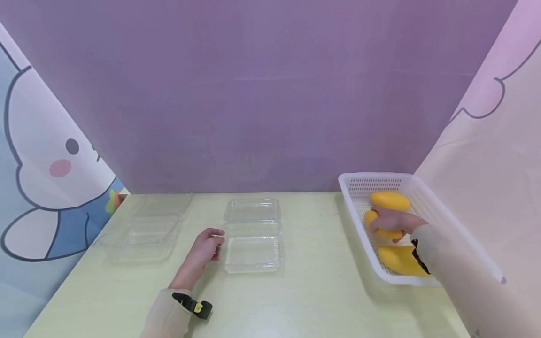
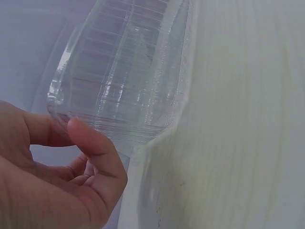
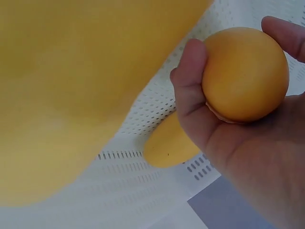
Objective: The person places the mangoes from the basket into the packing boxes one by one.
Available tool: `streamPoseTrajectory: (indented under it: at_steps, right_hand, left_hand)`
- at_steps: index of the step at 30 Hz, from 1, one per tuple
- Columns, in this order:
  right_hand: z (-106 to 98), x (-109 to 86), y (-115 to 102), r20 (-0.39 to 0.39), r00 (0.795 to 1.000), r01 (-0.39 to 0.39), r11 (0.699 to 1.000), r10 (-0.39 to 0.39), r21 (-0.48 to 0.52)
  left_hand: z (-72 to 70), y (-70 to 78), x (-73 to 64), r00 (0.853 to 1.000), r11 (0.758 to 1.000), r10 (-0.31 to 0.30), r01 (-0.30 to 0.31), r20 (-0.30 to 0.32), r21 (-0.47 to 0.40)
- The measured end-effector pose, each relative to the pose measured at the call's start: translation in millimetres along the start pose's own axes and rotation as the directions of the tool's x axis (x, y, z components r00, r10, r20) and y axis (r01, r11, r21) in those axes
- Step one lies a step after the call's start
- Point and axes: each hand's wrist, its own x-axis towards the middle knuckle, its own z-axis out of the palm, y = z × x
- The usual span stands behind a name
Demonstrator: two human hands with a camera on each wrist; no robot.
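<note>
Inside the white perforated basket (image 1: 357,225), my right hand (image 1: 395,218) grips a yellow mango (image 3: 245,74), fingers curled round its sides. Another mango (image 1: 390,200) lies beyond it, and a third mango (image 1: 399,259) sits nearer me, partly hidden by the wrist. At the middle of the table stands a clear plastic clamshell box (image 1: 253,253) with its lid laid open toward the back. My left hand (image 1: 204,246) is at the left edge of this box. In the left wrist view, its thumb and a finger pinch the clear rim (image 2: 62,107).
More clear clamshell boxes (image 1: 145,232) lie opened out on the left of the pale table (image 1: 313,300). A purple panel (image 1: 253,117) rises behind the table, with printed cartoon sheets (image 1: 63,188) at the sides. The basket stands near the right side.
</note>
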Motion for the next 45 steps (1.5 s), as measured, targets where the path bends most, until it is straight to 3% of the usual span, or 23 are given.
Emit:
streamPoseTrajectory:
  at_steps: [6,15,33,45]
  right_hand:
    - [-7,-5.5,0,-0.043,0.997,0.066,0.998,-0.065,0.003]
    - [-19,-14.7,-8,-0.084,0.991,0.102,0.994,-0.100,0.023]
    - [-28,-34.2,-32,-0.161,0.968,0.206,0.975,-0.191,0.085]
    - [-27,-45.7,-59,-0.193,0.948,0.270,0.960,-0.252,0.074]
  left_hand:
    - [2.2,-0.6,1.3,1.000,1.000,0.010,-0.010,0.007,0.001]
    - [4.3,-1.7,3.9,1.000,1.000,0.019,-0.019,0.014,-0.008]
    - [7.8,-0.3,1.4,0.999,0.999,0.033,-0.032,0.020,-0.024]
    - [8.9,-1.4,2.5,0.999,0.999,0.039,-0.038,0.036,-0.032]
